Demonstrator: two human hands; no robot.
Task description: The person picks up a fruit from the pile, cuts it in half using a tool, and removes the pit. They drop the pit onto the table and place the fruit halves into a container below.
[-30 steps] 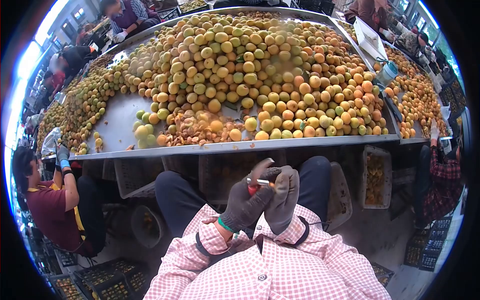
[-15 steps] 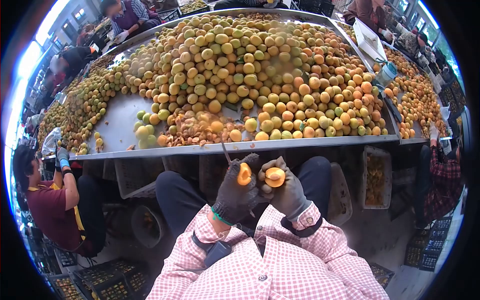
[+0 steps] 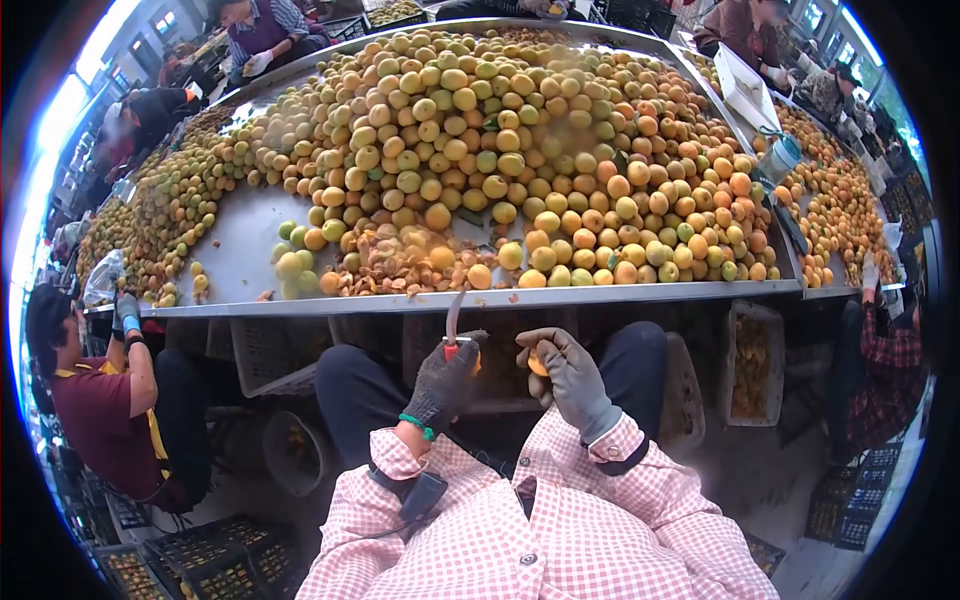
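My left hand (image 3: 443,385), in a dark knitted glove, is closed round a small knife (image 3: 454,318) with a red handle, its blade pointing up towards the table. An orange apricot half (image 3: 476,364) shows at the edge of the same hand, mostly hidden by the fingers. My right hand (image 3: 578,385), gloved in grey, pinches another apricot half (image 3: 538,361), whose cut face is largely covered. Both hands are apart above my lap, just short of the metal table's rim (image 3: 620,296). Beyond the rim lies a big heap of whole apricots (image 3: 440,130).
Brownish scraps (image 3: 385,265) lie near the table's front edge. A bottle (image 3: 778,158) and a white tray (image 3: 742,85) stand right. Under the table are crates (image 3: 270,360) and a bucket (image 3: 295,452). Co-workers sit left (image 3: 110,400) and right (image 3: 885,360).
My hands have moved apart. Both apricot halves, whose cut faces showed before, one with a pit, have turned and are now mostly covered. The knife stands more upright, its red handle showing.
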